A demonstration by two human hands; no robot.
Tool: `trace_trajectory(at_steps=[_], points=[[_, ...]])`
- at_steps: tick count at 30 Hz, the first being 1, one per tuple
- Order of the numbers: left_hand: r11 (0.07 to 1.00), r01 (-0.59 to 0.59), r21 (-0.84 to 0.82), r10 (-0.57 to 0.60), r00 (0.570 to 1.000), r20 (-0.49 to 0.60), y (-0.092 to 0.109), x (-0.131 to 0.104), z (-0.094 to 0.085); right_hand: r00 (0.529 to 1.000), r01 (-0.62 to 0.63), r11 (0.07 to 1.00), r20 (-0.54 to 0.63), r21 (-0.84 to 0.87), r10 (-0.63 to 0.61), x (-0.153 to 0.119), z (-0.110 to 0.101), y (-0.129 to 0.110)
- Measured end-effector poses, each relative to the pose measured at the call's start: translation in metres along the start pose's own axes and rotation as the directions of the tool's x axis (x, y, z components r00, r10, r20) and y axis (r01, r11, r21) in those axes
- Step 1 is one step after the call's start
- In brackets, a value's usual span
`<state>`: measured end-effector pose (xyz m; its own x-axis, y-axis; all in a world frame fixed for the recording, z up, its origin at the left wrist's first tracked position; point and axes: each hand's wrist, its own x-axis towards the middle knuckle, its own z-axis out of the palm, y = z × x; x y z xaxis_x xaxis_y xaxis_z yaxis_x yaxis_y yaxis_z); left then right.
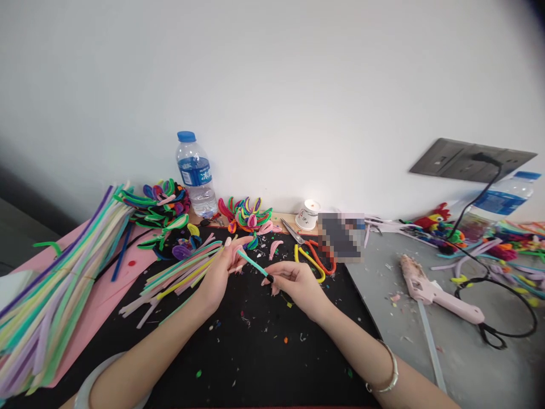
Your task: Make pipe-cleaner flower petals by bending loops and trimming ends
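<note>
A short turquoise pipe cleaner (254, 264) is stretched slantwise between my two hands above the black mat. My left hand (221, 272) pinches its upper left end between thumb and fingers. At the lower right end, the fingertips of my right hand (298, 284) are closed on it, beside a small dark spot that I cannot make out. Just behind my left hand lies a loose bunch of pastel pipe cleaners (183, 272). Beyond my hands are a small pink curled piece (276, 249) and scissors with yellow and red handles (315, 261).
A big pipe cleaner bundle (63, 295) lies at left. Colourful looped pieces (251, 215), a water bottle (195, 173) and a white paper cup (308, 215) stand along the wall. At right, a pink glue gun (443, 298) trails a black cord. Scraps litter the black mat (255, 369).
</note>
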<state>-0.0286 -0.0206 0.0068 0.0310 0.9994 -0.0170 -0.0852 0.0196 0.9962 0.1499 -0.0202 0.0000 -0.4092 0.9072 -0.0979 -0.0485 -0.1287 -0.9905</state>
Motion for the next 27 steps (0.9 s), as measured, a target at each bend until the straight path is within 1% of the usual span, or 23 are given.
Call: trace_trajectory(at_steps=[3, 6, 10, 13, 18, 20, 22, 24, 25, 27], points=[[0.992, -0.039, 0.118, 0.033, 0.998, 0.053, -0.001, -0.003, 0.002, 1.0, 0.0, 1.0, 0.005, 0.004, 0.0, 0.0, -0.001, 0.001], [0.97, -0.084, 0.229, 0.049, 0.987, 0.154, 0.001, -0.009, 0.004, 1.0, -0.006, 0.999, 0.024, 0.038, 0.006, -0.001, -0.001, 0.001], [0.948, -0.169, 0.271, 0.082, 0.949, 0.305, 0.007, -0.015, 0.008, 0.999, -0.008, 0.994, 0.035, 0.109, 0.005, -0.003, 0.001, -0.002], [0.923, -0.219, 0.315, 0.1, 0.93, 0.352, 0.011, -0.016, 0.009, 0.999, -0.008, 0.989, 0.035, 0.149, 0.003, -0.003, 0.003, -0.007], [0.892, -0.243, 0.38, 0.085, 0.918, 0.387, 0.014, -0.016, 0.011, 1.0, -0.009, 0.983, 0.031, 0.186, 0.003, -0.004, 0.004, -0.009], [0.888, -0.247, 0.387, 0.092, 0.921, 0.378, 0.013, -0.017, 0.011, 0.999, -0.014, 0.98, 0.042, 0.197, 0.005, -0.003, 0.004, -0.008], [0.884, -0.242, 0.4, 0.103, 0.935, 0.339, 0.011, -0.016, 0.011, 0.998, -0.015, 0.978, 0.055, 0.208, 0.004, -0.003, 0.002, -0.007], [0.875, -0.217, 0.432, 0.101, 0.956, 0.276, 0.008, -0.014, 0.008, 0.999, -0.007, 0.977, 0.049, 0.215, -0.004, -0.003, 0.0, -0.006], [0.867, -0.199, 0.456, 0.097, 0.967, 0.237, 0.006, -0.013, 0.007, 0.999, 0.002, 0.976, 0.034, 0.217, -0.009, -0.003, -0.001, -0.005], [0.857, -0.171, 0.486, 0.085, 0.977, 0.195, 0.002, -0.011, 0.004, 1.0, 0.023, 0.974, -0.016, 0.226, -0.02, -0.002, -0.002, -0.005]])
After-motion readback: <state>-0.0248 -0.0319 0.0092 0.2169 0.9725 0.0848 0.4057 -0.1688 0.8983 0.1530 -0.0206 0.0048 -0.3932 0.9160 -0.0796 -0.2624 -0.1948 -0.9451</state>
